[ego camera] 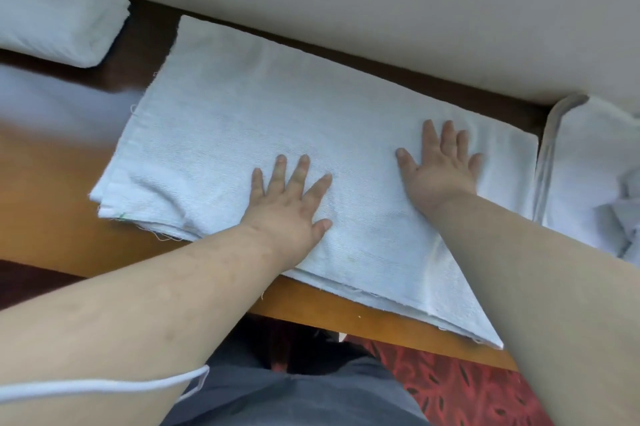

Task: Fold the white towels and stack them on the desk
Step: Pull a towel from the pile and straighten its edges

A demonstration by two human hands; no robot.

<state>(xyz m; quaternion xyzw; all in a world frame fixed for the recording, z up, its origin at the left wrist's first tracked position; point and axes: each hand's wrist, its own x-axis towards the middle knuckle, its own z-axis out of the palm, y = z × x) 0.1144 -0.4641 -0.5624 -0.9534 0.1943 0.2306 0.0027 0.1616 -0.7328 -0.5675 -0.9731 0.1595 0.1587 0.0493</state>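
Both hands' fingers [296, 176] spread flat, white towel [242, 120] beneath

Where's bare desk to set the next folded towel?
Bare wood shows on the desk left of the towel both hands press flat, in front of the folded stack. A thin strip runs along the near edge. The right end is crowded by the towel pile. Left hand, right hand.

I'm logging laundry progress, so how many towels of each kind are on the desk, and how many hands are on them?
Folded white towel bundle, far left: 1
Flat white towel under both hands: 1
Loose white towel pile, right edge: 1
Hands pressing flat: 2, left, right
Total: 5
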